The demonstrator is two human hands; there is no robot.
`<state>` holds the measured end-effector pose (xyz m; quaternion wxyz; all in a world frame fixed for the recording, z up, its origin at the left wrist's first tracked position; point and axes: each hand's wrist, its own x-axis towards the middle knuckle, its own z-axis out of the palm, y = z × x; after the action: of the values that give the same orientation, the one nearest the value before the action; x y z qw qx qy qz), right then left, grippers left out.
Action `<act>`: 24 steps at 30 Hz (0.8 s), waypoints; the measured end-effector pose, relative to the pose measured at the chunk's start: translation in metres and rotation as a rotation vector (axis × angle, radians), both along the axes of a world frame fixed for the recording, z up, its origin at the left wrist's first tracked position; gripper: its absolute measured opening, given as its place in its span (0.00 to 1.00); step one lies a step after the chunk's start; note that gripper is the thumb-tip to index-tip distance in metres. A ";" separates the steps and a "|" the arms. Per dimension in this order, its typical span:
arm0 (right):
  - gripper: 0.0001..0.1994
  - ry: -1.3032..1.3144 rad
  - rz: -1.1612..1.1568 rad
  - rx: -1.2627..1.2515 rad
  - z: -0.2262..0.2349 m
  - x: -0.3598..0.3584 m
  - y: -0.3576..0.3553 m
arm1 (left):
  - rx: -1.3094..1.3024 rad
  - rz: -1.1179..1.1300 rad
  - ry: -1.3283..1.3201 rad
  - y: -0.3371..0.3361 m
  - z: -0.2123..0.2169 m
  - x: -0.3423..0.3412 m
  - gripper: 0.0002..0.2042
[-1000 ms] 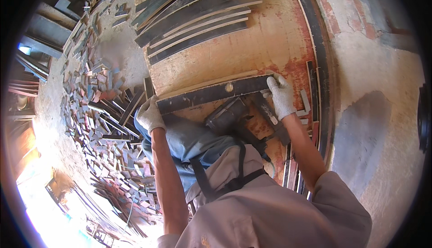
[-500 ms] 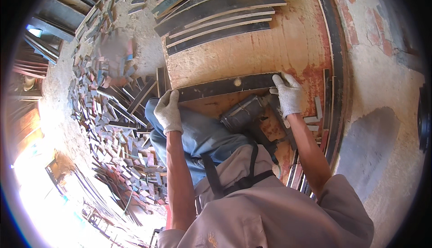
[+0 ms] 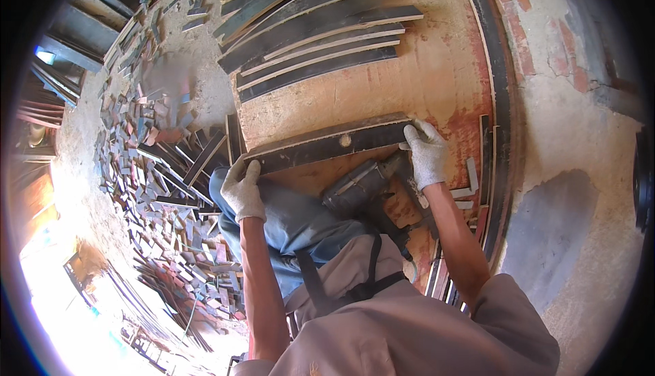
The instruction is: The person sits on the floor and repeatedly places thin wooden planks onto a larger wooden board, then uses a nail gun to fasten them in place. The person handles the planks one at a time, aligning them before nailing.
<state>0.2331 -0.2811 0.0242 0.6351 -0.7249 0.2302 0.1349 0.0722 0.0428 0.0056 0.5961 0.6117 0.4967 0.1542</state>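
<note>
A long black-faced wooden strip [image 3: 307, 151] with a round pale spot near its middle lies across in front of me, a brown edge showing along its far side. My left hand [image 3: 241, 192], in a pale knit glove, grips its left end with the thumb on the near face. The gloved right hand [image 3: 426, 153] closes on the opposite end. Just below the strip, between my lap and right forearm, rests a dark power tool [image 3: 355, 186] that looks like a nail gun. Under it all is a worn wooden board [image 3: 368, 93].
Several black strips [image 3: 321, 55] lie on the board's far part. Left of it spreads a heap of small wood offcuts [image 3: 147, 151]. A long dark rail [image 3: 501, 69] edges the right side, with narrow strips [image 3: 484, 151] and short pale pieces [image 3: 471, 178] beside it.
Both hands and the strip sit slightly lower and farther left in view, as does the whole scene. The strip has tilted, so more of its brown far edge shows. Both grips persist.
</note>
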 end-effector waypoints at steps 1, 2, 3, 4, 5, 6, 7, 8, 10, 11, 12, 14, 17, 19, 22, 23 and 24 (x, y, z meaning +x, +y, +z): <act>0.18 -0.005 0.009 0.022 -0.002 0.000 -0.002 | -0.023 0.006 0.010 0.001 0.001 0.000 0.15; 0.17 -0.013 0.002 0.023 -0.004 0.001 -0.003 | -0.024 0.002 -0.008 0.001 0.000 0.002 0.15; 0.17 -0.017 -0.004 0.026 -0.006 0.001 -0.003 | -0.023 0.001 -0.022 0.001 0.002 0.003 0.15; 0.17 -0.020 -0.009 0.028 -0.008 0.001 -0.003 | -0.023 0.000 -0.037 0.000 0.003 0.004 0.15; 0.17 -0.010 0.000 0.012 -0.007 0.000 -0.004 | 0.006 -0.008 -0.011 -0.003 0.004 0.005 0.15; 0.16 0.000 0.012 -0.001 -0.006 -0.001 -0.004 | 0.000 0.001 -0.018 -0.002 0.003 0.004 0.15; 0.16 0.009 0.024 -0.014 -0.005 0.000 -0.003 | -0.005 0.010 -0.025 -0.001 0.001 0.002 0.15; 0.16 -0.002 0.027 -0.016 -0.004 0.002 -0.002 | -0.010 0.019 -0.032 -0.001 -0.001 0.002 0.15; 0.16 -0.021 0.030 -0.017 -0.002 0.002 0.001 | 0.004 0.010 -0.027 0.001 -0.001 0.003 0.15; 0.16 -0.038 0.034 -0.007 -0.006 0.002 -0.001 | 0.012 0.005 -0.025 0.001 -0.002 0.003 0.16; 0.16 -0.058 0.036 0.001 -0.011 0.003 -0.003 | 0.019 0.006 -0.018 0.000 0.000 0.005 0.16; 0.15 -0.064 0.042 0.006 -0.016 0.001 -0.007 | 0.033 0.007 -0.006 -0.004 0.004 0.007 0.16; 0.15 -0.037 0.069 -0.018 -0.010 0.004 -0.004 | 0.080 0.016 0.009 -0.004 -0.002 0.001 0.16; 0.15 -0.037 0.098 -0.054 -0.007 0.007 -0.003 | 0.072 0.017 0.065 -0.002 -0.006 -0.002 0.16; 0.14 -0.067 0.136 -0.096 -0.010 0.009 -0.006 | 0.044 0.034 0.056 -0.001 -0.006 -0.003 0.14; 0.14 -0.097 0.120 -0.071 -0.012 0.009 -0.005 | 0.023 0.034 0.039 -0.001 -0.005 -0.003 0.15; 0.13 -0.093 0.122 -0.071 -0.013 0.010 -0.004 | 0.002 0.036 0.021 -0.002 -0.003 -0.003 0.15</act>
<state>0.2428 -0.2855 0.0116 0.6093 -0.7653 0.1604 0.1314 0.0689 0.0409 0.0029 0.5872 0.6049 0.5138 0.1589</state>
